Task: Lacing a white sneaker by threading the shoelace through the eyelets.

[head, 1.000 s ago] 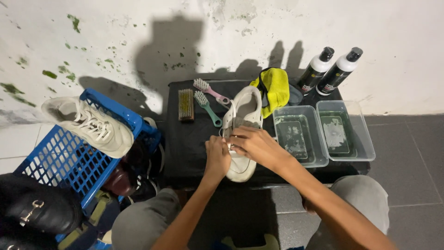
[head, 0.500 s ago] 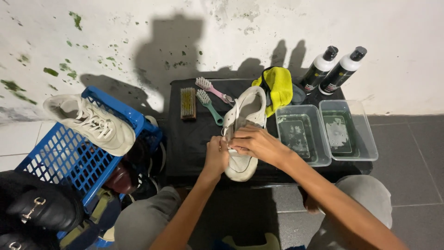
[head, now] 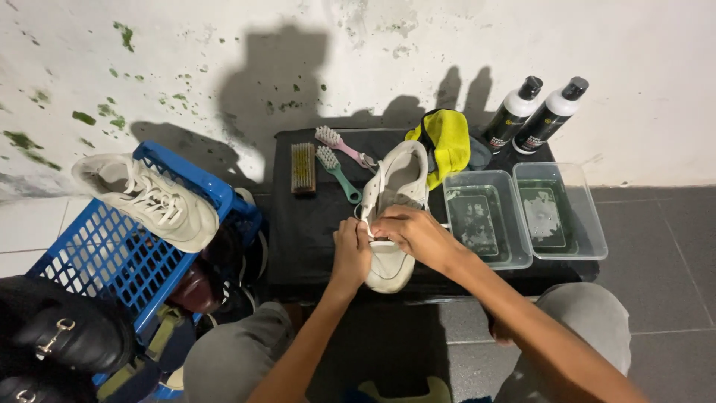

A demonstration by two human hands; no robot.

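Nearest the camera, both forearms reach forward between the person's grey-trousered knees (head: 582,328), and since the earlier pictures they have barely moved: the left hand (head: 350,250) and right hand (head: 414,233) remain bunched together over the middle of the white sneaker (head: 394,216), which lies in the same spot, toe toward the person, on the black mat (head: 313,224). The small change is in the fingers, which seem to have drawn closer on the white lace (head: 371,195); both hands pinch it at the eyelets, though exactly which strand each one grips is hard to tell at this size. So the lace work looks under way, not done, with the shoe itself unshifted. Room is tight at the sides: the two clear tubs (head: 522,213) stand just beside the right hand, and the blue basket (head: 97,261), carrying another white sneaker (head: 145,198), crowds the mat's left edge, with black shoes (head: 60,336) below it. Farther off, a wooden brush (head: 302,168), a green brush (head: 337,173) and a pink brush (head: 339,145) lie beyond the left hand, a yellow cloth (head: 447,142) touches the shoe's heel, and two bottles (head: 533,116) stand at the wall (head: 224,60).
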